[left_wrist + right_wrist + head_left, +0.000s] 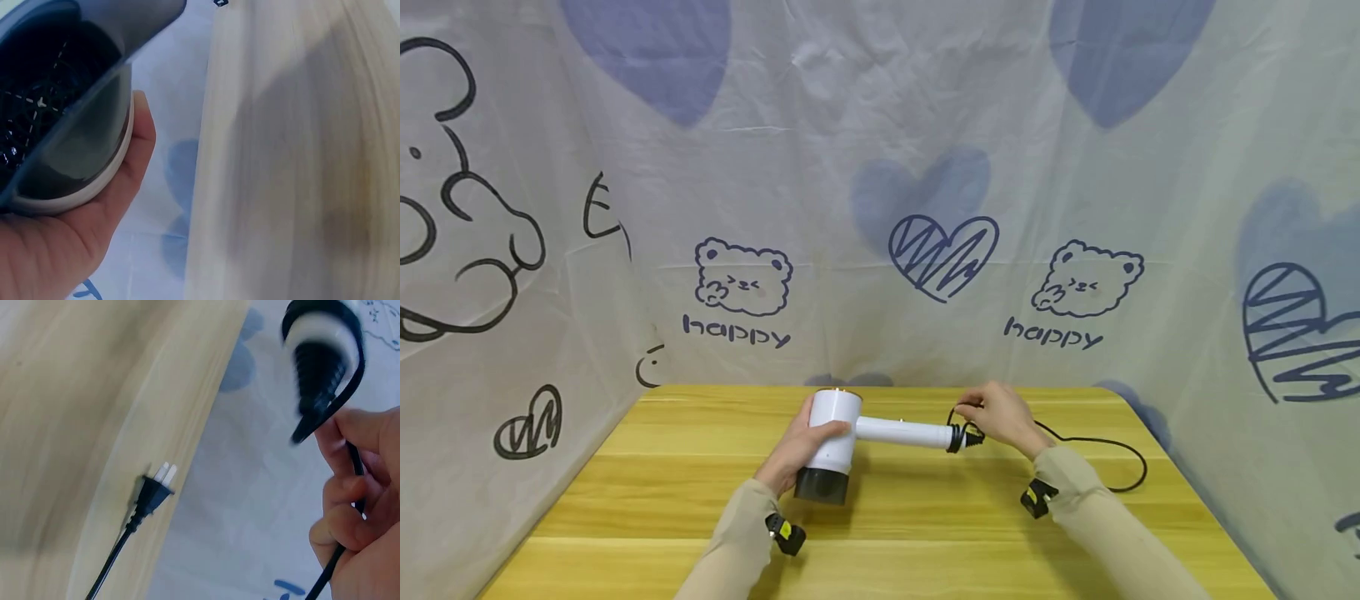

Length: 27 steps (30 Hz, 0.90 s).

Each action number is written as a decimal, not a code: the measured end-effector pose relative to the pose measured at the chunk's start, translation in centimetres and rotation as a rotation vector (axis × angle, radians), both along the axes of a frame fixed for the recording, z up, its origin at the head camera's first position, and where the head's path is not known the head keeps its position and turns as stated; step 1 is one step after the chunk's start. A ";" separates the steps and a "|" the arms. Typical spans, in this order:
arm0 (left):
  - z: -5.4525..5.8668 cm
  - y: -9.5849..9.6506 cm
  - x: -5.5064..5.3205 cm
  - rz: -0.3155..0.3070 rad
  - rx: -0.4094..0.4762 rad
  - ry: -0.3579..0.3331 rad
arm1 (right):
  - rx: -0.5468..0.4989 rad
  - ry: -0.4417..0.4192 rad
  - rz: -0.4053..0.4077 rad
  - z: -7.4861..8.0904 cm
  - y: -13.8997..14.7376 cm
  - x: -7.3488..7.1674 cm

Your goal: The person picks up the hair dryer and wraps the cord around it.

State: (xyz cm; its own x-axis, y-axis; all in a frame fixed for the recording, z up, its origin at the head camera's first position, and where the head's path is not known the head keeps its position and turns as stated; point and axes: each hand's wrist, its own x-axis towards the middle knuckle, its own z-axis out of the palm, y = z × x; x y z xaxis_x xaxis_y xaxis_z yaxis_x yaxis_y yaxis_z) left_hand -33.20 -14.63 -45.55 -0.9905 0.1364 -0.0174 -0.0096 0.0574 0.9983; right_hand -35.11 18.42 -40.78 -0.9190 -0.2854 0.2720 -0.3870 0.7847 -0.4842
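Observation:
A white hair dryer (833, 431) with a dark translucent nozzle (822, 486) is held above the table by my left hand (797, 446), whose thumb and fingers wrap its barrel. In the left wrist view the nozzle (94, 144) opens toward the camera, with a grille inside. The handle (904, 432) points right, and black cord (956, 438) is coiled round its end. My right hand (1000, 417) pinches the cord just beyond the handle's end. Seen from the right wrist, the cord (358, 464) runs between thumb and fingers and down across the palm.
The rest of the cord (1142, 467) loops over the right side of the wooden table (925, 542). A two-pin plug (153, 495) lies near the table's edge in the right wrist view. Printed white cloth (850, 100) hangs behind and at both sides.

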 end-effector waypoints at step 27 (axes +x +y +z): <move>1.9 0.5 0.6 0.266 -0.019 0.066 | -0.069 0.144 -0.085 -0.1 -4.3 2.5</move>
